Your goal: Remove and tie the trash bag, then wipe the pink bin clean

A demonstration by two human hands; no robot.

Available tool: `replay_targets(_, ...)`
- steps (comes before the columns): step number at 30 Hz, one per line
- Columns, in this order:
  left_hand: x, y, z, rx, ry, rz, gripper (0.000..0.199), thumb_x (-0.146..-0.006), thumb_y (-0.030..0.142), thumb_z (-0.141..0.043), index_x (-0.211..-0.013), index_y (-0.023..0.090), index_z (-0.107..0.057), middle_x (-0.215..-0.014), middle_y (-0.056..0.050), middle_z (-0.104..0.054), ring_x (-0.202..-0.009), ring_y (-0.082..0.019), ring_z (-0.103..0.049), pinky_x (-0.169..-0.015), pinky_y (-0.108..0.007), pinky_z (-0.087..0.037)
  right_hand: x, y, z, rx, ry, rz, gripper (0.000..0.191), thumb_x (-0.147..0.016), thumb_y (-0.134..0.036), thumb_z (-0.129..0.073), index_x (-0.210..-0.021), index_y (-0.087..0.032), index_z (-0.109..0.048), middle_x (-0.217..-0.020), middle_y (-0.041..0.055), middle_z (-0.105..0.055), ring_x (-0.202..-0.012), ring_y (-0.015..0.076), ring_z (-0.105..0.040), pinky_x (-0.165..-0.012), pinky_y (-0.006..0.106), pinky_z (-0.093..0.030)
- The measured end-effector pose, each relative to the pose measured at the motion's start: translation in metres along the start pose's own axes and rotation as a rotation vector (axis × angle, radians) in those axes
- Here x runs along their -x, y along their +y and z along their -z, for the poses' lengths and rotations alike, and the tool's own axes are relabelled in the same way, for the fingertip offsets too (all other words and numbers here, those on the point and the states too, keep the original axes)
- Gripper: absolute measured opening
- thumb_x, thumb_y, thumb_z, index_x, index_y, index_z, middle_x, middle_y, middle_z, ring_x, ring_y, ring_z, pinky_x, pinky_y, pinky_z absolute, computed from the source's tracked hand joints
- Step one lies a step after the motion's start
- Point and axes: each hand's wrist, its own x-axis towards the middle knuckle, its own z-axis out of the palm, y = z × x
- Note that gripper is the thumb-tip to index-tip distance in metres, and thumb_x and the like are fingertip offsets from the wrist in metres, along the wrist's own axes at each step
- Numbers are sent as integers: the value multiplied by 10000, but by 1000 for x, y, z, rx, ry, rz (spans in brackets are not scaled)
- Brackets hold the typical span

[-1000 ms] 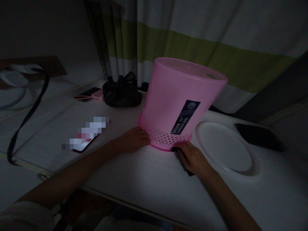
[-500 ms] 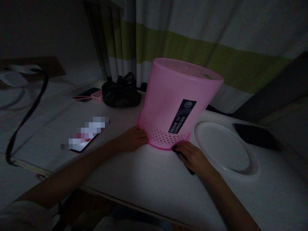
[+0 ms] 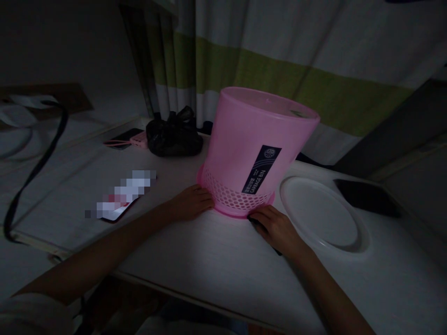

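In the head view, the pink, tapering plastic bin (image 3: 240, 125) stood upright near the middle of the frame, wide mouth uppermost, with honeycomb holes around its lower wall and a dark rectangular label (image 3: 261, 170) reading "GARBAGE BIN" slanting across its front. It rested on the pale, smooth-topped bench (image 3: 216, 260). The two hands were apart, on either side of the bin's foot: the left hand (image 3: 193, 202) lay palm down with its fingertips at the flared pink base, though whether they gripped it could not be told; the right hand (image 3: 277, 228), at the base's lower right, was closed over a slim black object (image 3: 258, 225) whose kind was unclear. Right of centre lay a round white shallow disc (image 3: 321, 214), with a dark flat rectangle (image 3: 366, 197) beyond it. Left of centre lay a lit, partly pixelated phone (image 3: 117, 213); above it in the frame sat a small pink block with a strap (image 3: 138, 139), beside a knotted black plastic bag (image 3: 174, 139). A white-and-green striped fabric curtain (image 3: 279, 65) hung across the upper frame, and a black cable (image 3: 38, 167) drooped at far left.
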Motion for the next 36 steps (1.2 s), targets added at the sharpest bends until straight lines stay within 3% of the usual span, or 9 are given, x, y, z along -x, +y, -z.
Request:
replay_targets(5, -1, 0, 1, -1, 3, 4, 184, -913, 224, -415, -912, 194, -597, -911, -18, -643, -855, -157, -538, -796, -303, -329, 0, -3, 2, 19, -69, -2, 220, -848, -306, -549, -1012, -186, -633, -966, 61, -625, -906, 199, -555, -777, 359, -515)
replay_targets(11, -2, 1, 0, -1, 22, -3, 177, -912, 235, -425, -904, 191, -596, -895, -18, -643, -837, -159, -538, -774, -303, -334, -1, -12, 0, 126, -44, -23, 253, -856, -350, -528, -993, -168, -640, -937, 88, -603, -895, 213, -550, -758, 372, -508)
replay_targets(20, 0, 0, -2, 23, 34, -10, 186, -912, 248, -423, -927, 187, -598, -911, -30, -641, -857, -160, -533, -797, -304, -336, 3, -10, -8, 125, 82, -11, 197, -881, -220, -475, -1007, -142, -605, -950, 81, -640, -865, 192, -561, -774, 333, -494)
replay_targets(29, -2, 2, 2, 37, 20, 5, 187, -913, 266, -424, -902, 186, -593, -889, -23, -631, -847, -159, -530, -807, -301, -344, 2, -19, -9, 236, -25, -39, 212, -841, -169, -506, -1023, -186, -612, -943, 87, -582, -884, 225, -518, -728, 358, -479)
replay_targets(36, -6, 12, -3, 31, 94, -45, 173, -913, 292, -451, -962, 209, -595, -919, -15, -638, -873, -145, -540, -797, -286, -350, -1, -24, -10, 283, -28, -49, 249, -772, -112, -562, -1001, -185, -629, -924, 97, -592, -852, 234, -530, -683, 354, -483)
